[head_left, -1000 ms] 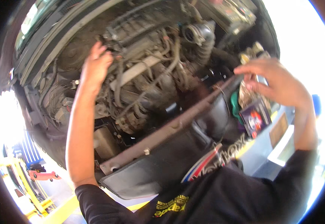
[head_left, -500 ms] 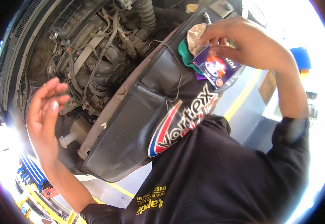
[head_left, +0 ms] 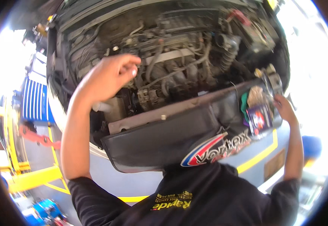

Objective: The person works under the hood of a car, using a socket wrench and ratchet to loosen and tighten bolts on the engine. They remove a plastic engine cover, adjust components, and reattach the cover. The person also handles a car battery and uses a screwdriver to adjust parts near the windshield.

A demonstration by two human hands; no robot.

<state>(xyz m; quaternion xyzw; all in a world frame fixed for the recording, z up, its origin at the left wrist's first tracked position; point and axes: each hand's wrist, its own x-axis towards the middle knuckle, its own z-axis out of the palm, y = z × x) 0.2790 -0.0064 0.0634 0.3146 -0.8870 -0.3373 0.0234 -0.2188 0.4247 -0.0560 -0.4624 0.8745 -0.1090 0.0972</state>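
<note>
My left hand (head_left: 115,77) is raised over the left part of a grimy car engine bay (head_left: 175,66), empty, its fingers loosely curled and thumb apart. At the front right edge, my right hand (head_left: 284,109) grips a shiny metal tool (head_left: 269,84), slightly blurred. Beside it lie a beige rag (head_left: 255,95), a green cloth (head_left: 244,103) and a purple printed box (head_left: 258,118) on a black padded cover (head_left: 145,148) draped over the car's front. A translucent reservoir (head_left: 113,105) sits below my left hand.
A battery (head_left: 256,37) is at the bay's back right. At left stand a blue tool cabinet (head_left: 35,98), a red jack (head_left: 39,138) and yellow metal framework (head_left: 28,180). Blue equipment (head_left: 45,209) is at lower left. Yellow lines mark the grey floor.
My left hand has moved up and right from half a second ago. My right hand has dropped beside the box and closed on the metal tool. The view has shifted.
</note>
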